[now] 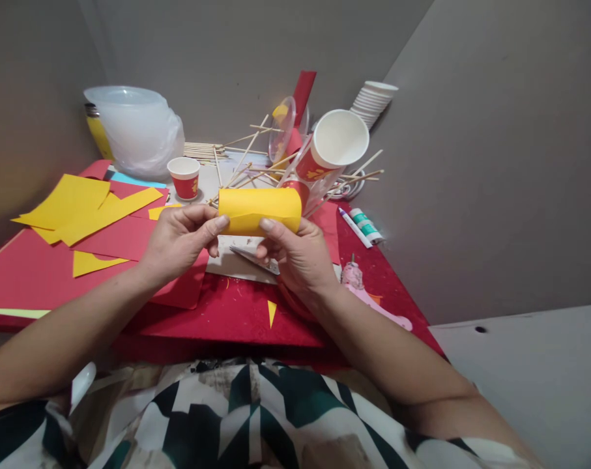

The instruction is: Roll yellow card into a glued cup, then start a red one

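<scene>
A sheet of yellow paper (259, 203), rolled into a tube, is held level above the table between both hands. My left hand (182, 236) pinches its left end, thumb in front on the overlapping edge. At the other end my right hand (298, 251) grips it the same way, thumb pressed on the lower seam. The fingers behind the tube are partly hidden. Below the hands lie scissors (249, 257), partly covered by my right hand. Just behind the tube stands a structure of wooden sticks (246, 156) with a red and white paper cup (341, 138) on it.
Yellow paper pieces (80, 202) and red sheets (36, 273) cover the left side. A small paper cup (184, 177) and plastic bowls (129, 130) stand behind. At right are stacked cups (373, 103), a marker (355, 228) and a pink glue gun (373, 299) near the wall.
</scene>
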`<action>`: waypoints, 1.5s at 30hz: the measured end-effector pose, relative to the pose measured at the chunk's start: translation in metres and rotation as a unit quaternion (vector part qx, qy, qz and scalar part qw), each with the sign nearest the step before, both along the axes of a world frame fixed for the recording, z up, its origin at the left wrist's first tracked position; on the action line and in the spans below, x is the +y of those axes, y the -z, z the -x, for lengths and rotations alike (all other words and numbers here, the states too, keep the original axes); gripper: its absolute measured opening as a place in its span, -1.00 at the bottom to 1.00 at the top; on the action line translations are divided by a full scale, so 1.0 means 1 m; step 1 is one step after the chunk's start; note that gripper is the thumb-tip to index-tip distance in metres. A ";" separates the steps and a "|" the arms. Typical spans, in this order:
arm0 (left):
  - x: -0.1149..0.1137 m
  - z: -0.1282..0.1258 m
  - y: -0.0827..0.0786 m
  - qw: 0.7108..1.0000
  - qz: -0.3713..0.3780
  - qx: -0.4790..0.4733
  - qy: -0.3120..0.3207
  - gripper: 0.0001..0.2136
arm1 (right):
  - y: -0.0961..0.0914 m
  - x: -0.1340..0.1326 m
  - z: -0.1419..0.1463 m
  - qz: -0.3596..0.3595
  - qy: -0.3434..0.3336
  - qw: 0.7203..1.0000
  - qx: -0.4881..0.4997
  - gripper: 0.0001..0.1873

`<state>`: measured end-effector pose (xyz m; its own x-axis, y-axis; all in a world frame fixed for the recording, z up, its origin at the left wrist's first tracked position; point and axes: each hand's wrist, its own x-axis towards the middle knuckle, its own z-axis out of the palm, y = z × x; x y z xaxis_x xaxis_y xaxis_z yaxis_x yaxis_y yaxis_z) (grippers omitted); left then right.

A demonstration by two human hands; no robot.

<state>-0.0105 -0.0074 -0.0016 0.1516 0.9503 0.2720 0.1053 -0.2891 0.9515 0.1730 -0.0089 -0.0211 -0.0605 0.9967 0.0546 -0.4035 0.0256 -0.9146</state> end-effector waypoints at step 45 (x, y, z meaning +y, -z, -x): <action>-0.005 -0.004 -0.007 0.999 0.006 -0.044 -0.028 -0.68 | -0.001 -0.001 -0.003 0.003 -0.014 1.000 -0.010 -0.68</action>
